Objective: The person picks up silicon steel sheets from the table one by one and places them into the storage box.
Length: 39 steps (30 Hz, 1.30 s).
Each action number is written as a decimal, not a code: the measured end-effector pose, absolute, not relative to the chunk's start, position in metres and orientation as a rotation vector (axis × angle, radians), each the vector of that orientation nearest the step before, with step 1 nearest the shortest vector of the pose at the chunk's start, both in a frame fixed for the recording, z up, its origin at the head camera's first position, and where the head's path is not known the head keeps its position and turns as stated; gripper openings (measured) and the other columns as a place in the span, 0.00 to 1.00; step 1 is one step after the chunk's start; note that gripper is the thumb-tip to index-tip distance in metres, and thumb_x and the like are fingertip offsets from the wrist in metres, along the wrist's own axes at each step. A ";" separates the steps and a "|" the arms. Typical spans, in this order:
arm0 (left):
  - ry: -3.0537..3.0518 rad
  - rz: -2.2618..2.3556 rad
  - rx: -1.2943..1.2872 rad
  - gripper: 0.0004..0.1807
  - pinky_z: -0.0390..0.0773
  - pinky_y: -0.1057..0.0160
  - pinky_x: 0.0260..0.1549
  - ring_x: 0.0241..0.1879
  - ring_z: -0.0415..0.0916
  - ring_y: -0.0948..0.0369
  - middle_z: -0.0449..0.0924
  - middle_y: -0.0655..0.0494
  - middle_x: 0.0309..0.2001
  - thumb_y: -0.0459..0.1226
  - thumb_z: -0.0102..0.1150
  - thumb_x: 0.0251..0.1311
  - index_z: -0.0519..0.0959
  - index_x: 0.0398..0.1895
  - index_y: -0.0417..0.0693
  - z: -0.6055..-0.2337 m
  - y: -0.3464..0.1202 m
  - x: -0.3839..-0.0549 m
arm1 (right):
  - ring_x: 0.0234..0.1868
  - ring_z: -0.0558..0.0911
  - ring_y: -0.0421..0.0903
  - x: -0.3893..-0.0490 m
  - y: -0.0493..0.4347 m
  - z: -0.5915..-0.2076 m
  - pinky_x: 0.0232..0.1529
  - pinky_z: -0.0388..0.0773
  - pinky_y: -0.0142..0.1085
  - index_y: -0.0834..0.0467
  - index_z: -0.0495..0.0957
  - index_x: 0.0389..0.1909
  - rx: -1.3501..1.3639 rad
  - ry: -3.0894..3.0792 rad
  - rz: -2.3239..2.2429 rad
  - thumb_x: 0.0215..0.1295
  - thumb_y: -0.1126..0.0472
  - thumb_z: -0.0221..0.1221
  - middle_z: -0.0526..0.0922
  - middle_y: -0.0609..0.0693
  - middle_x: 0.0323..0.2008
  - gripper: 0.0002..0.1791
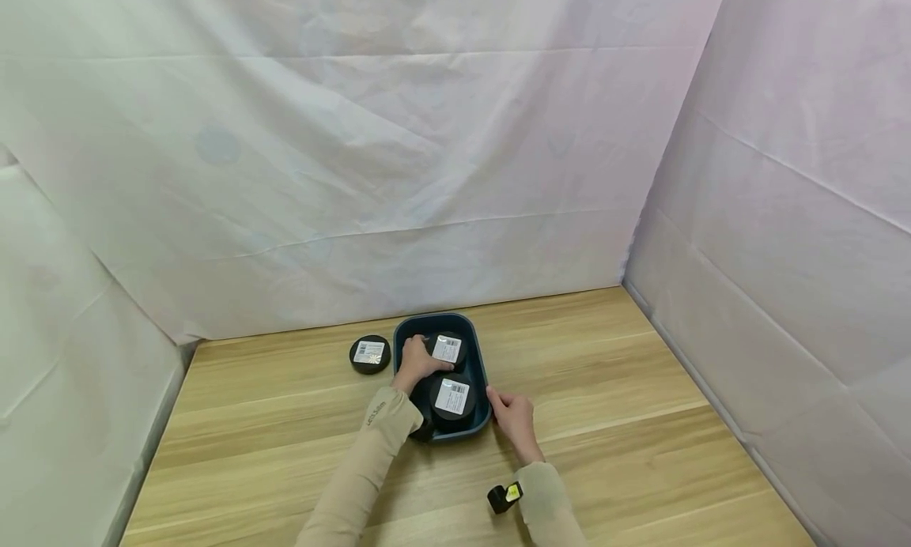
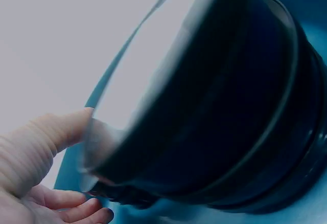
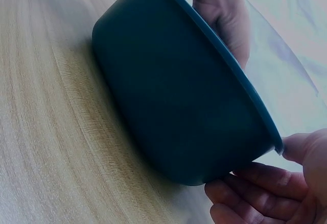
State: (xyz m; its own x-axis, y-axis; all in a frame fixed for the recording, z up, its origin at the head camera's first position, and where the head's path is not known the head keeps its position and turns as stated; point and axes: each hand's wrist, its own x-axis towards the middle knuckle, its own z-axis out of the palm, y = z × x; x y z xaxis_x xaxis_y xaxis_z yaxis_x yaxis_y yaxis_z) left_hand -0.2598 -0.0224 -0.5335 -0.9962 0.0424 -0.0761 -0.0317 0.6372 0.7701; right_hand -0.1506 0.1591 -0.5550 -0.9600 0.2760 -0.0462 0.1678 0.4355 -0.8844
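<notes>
A deep blue plastic basin (image 1: 486, 409) with rounded corners stands on the table. Inside it are two round black containers with white barcode labels on top, a far one (image 1: 459, 363) and a near one (image 1: 443, 422). My left hand (image 1: 418, 365) reaches over the basin's left side and grips the far container, thumb on its near side and fingers at its left. A dark container (image 2: 219, 111) fills much of the left wrist view, partly covering the thumb tip. At the basin's near right corner, my right hand (image 1: 515, 416) pinches the rim, thumb on top and fingers against the outer wall.
Left of the basin, another round black container (image 1: 369, 369) with a label lies on the wooden table (image 1: 605, 373). White cloth walls (image 1: 356, 175) enclose the table at the back and both sides. A black wrist camera (image 1: 498, 499) sits on my right wrist.
</notes>
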 end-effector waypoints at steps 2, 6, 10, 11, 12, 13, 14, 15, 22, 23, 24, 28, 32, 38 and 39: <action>2.765 1.334 0.032 0.44 0.68 0.49 0.54 0.55 0.66 0.41 0.68 0.31 0.53 0.39 0.76 0.38 0.66 0.57 0.24 -0.529 -0.025 -0.259 | 0.16 0.70 0.38 -0.151 0.160 -0.555 0.20 0.68 0.30 0.67 0.82 0.18 -0.405 -2.571 1.569 0.65 0.54 0.58 0.75 0.48 0.11 0.22; 2.762 1.485 0.072 0.36 0.72 0.49 0.50 0.51 0.70 0.43 0.73 0.34 0.50 0.36 0.72 0.44 0.69 0.56 0.26 -0.523 -0.032 -0.255 | 0.17 0.70 0.38 -0.151 0.159 -0.555 0.20 0.69 0.30 0.67 0.83 0.19 -0.414 -2.568 1.585 0.65 0.54 0.58 0.74 0.46 0.11 0.22; 2.771 1.687 0.115 0.29 0.73 0.49 0.47 0.45 0.74 0.44 0.76 0.36 0.44 0.31 0.69 0.47 0.73 0.52 0.27 -0.524 -0.042 -0.244 | 0.16 0.70 0.38 -0.150 0.157 -0.556 0.20 0.68 0.30 0.67 0.81 0.16 -0.409 -2.577 1.583 0.65 0.54 0.58 0.75 0.51 0.12 0.23; 2.770 1.735 0.125 0.28 0.73 0.49 0.47 0.45 0.74 0.44 0.77 0.36 0.44 0.30 0.69 0.47 0.73 0.52 0.27 -0.525 -0.045 -0.241 | 0.16 0.70 0.38 -0.150 0.157 -0.557 0.19 0.68 0.30 0.67 0.80 0.15 -0.408 -2.581 1.581 0.65 0.54 0.58 0.76 0.52 0.12 0.24; 2.769 1.778 0.134 0.27 0.73 0.49 0.47 0.45 0.74 0.44 0.77 0.36 0.43 0.30 0.69 0.47 0.73 0.51 0.26 -0.525 -0.048 -0.238 | 0.15 0.70 0.38 -0.150 0.157 -0.557 0.19 0.68 0.30 0.67 0.80 0.15 -0.411 -2.585 1.580 0.65 0.54 0.58 0.76 0.53 0.12 0.24; 2.768 1.823 0.150 0.26 0.73 0.48 0.47 0.44 0.75 0.44 0.77 0.36 0.43 0.29 0.69 0.47 0.73 0.50 0.26 -0.525 -0.051 -0.234 | 0.15 0.70 0.38 -0.150 0.156 -0.558 0.19 0.68 0.30 0.66 0.79 0.14 -0.408 -2.588 1.573 0.65 0.54 0.57 0.76 0.53 0.12 0.24; 2.763 1.863 0.154 0.26 0.73 0.48 0.47 0.44 0.75 0.44 0.77 0.35 0.43 0.29 0.68 0.47 0.74 0.50 0.26 -0.526 -0.053 -0.232 | 0.15 0.70 0.38 -0.150 0.156 -0.558 0.19 0.68 0.30 0.66 0.79 0.14 -0.407 -2.591 1.566 0.65 0.54 0.57 0.76 0.53 0.12 0.24; 2.757 1.903 0.164 0.25 0.73 0.47 0.47 0.44 0.75 0.43 0.77 0.34 0.43 0.28 0.68 0.46 0.74 0.49 0.25 -0.526 -0.056 -0.229 | 0.15 0.70 0.38 -0.150 0.157 -0.559 0.19 0.68 0.30 0.65 0.78 0.13 -0.412 -2.594 1.559 0.65 0.53 0.57 0.76 0.53 0.12 0.25; 2.738 2.047 0.044 0.25 0.73 0.47 0.49 0.45 0.75 0.44 0.77 0.34 0.45 0.28 0.69 0.46 0.74 0.49 0.26 -0.528 -0.072 -0.211 | 0.16 0.72 0.38 -0.151 0.158 -0.559 0.19 0.70 0.30 0.65 0.82 0.17 -0.430 -2.586 1.562 0.65 0.54 0.58 0.77 0.51 0.13 0.22; 2.740 2.053 0.022 0.25 0.73 0.48 0.49 0.45 0.75 0.44 0.77 0.34 0.45 0.28 0.69 0.46 0.74 0.49 0.26 -0.529 -0.074 -0.208 | 0.16 0.72 0.38 -0.152 0.158 -0.559 0.19 0.70 0.30 0.66 0.82 0.18 -0.431 -2.582 1.568 0.65 0.54 0.58 0.77 0.51 0.13 0.22; 2.741 2.067 0.013 0.25 0.73 0.47 0.49 0.45 0.75 0.44 0.77 0.34 0.45 0.28 0.69 0.46 0.74 0.49 0.26 -0.530 -0.076 -0.205 | 0.16 0.72 0.38 -0.151 0.159 -0.558 0.19 0.70 0.30 0.66 0.82 0.18 -0.428 -2.582 1.563 0.65 0.54 0.58 0.77 0.51 0.13 0.22; 2.707 2.156 -0.018 0.26 0.72 0.46 0.50 0.46 0.74 0.41 0.76 0.33 0.45 0.27 0.69 0.44 0.74 0.48 0.26 -0.535 -0.083 -0.191 | 0.15 0.71 0.38 -0.150 0.162 -0.558 0.19 0.70 0.29 0.66 0.81 0.16 -0.437 -2.570 1.561 0.64 0.54 0.58 0.76 0.49 0.12 0.22; 2.684 2.184 -0.111 0.26 0.71 0.47 0.52 0.46 0.73 0.42 0.76 0.33 0.45 0.26 0.69 0.44 0.74 0.49 0.27 -0.544 -0.091 -0.177 | 0.15 0.71 0.38 -0.149 0.162 -0.557 0.19 0.68 0.30 0.64 0.78 0.12 -0.444 -2.570 1.554 0.64 0.53 0.58 0.75 0.48 0.11 0.24; 2.717 2.155 -0.169 0.25 0.70 0.45 0.52 0.46 0.73 0.42 0.75 0.33 0.44 0.26 0.69 0.44 0.74 0.48 0.26 -0.553 -0.100 -0.164 | 0.15 0.70 0.38 -0.147 0.161 -0.555 0.19 0.68 0.29 0.64 0.79 0.12 -0.454 -2.565 1.550 0.64 0.54 0.59 0.74 0.46 0.10 0.23; 2.724 2.151 -0.170 0.25 0.71 0.45 0.51 0.46 0.73 0.42 0.75 0.33 0.44 0.26 0.69 0.44 0.74 0.48 0.26 -0.555 -0.101 -0.163 | 0.15 0.70 0.37 -0.146 0.161 -0.554 0.19 0.68 0.29 0.64 0.80 0.13 -0.455 -2.561 1.552 0.63 0.54 0.59 0.74 0.46 0.10 0.23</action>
State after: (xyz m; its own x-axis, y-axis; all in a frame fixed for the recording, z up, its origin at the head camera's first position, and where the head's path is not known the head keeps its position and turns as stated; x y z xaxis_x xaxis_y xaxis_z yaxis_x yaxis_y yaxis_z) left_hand -0.1626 -0.1008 -0.5545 -0.9403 -0.2773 0.1974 0.1277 0.2501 0.9598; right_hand -0.1460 0.1614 -0.5545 -0.9486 0.3110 -0.0587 0.1960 0.4317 -0.8805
